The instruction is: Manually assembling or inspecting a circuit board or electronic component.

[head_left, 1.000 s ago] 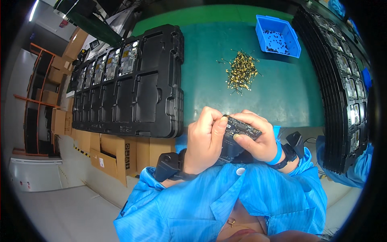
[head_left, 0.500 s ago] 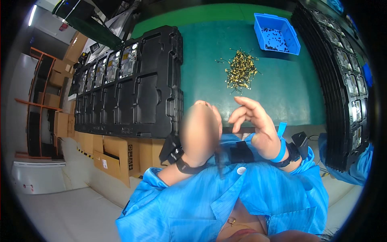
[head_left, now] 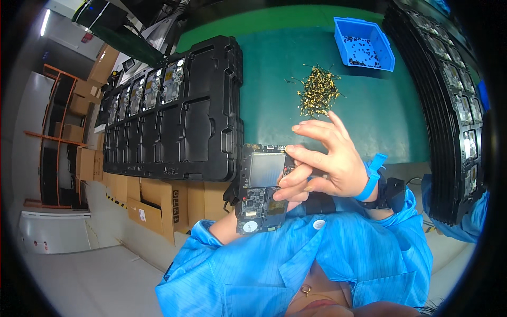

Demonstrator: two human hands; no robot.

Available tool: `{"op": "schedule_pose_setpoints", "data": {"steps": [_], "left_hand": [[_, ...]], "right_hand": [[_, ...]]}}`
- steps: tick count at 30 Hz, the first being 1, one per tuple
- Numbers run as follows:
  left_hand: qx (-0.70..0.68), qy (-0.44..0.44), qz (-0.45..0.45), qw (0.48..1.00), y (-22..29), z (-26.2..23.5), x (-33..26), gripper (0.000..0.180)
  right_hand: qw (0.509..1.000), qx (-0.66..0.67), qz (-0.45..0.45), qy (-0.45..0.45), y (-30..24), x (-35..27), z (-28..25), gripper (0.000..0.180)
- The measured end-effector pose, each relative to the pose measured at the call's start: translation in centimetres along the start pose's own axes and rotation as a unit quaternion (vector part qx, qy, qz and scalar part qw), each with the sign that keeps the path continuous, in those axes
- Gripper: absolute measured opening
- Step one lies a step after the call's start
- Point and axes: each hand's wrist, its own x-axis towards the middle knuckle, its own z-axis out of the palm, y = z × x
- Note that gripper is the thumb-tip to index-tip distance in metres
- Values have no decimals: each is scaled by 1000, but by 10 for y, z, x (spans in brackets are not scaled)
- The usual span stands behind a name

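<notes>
My left hand (head_left: 299, 196) holds a dark circuit board (head_left: 264, 195) from below; most of that hand is hidden behind it, with fingers curling round its right edge. A large silver shield plate covers the board's upper part, and a round white sticker marks its lower left corner. Over the board's right edge, my right hand (head_left: 332, 161) has its fingers stretched and apart. Some of its fingertips touch the board near the upper right corner and side; anything small beneath them cannot be made out. Just beyond the right hand lies a pile of short black cables with gold-coloured ends (head_left: 318, 92).
Stacked black trays (head_left: 174, 132) stand at the left, with several circuit boards (head_left: 172, 79) in the top one's far row. A blue bin (head_left: 364, 47) holding small black parts sits far right on the green mat (head_left: 269, 68). More loaded trays (head_left: 443, 121) rise at right.
The circuit board has come into view in my left hand, which has turned so the board faces up. My right hand has moved left and its fingertips now touch the board.
</notes>
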Motion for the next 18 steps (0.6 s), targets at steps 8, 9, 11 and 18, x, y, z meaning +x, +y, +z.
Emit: {"op": "schedule_pose_setpoints", "data": {"steps": [8,9,11,18], "left_hand": [[176,-8,113,978,4,38,1,28],[187,-34,134,972,8,40,0,29],[179,-40,167,969,12,38,-3,29],[189,-75,267,942,10,38,6,30]], "right_hand": [[999,-6,20,46,-20,7,-1,56],[976,151,154,-5,-20,2,-2,50],[868,395,271,-128,-23,-3,3,39],[629,652,367,-212,-35,-3,31,16]]}}
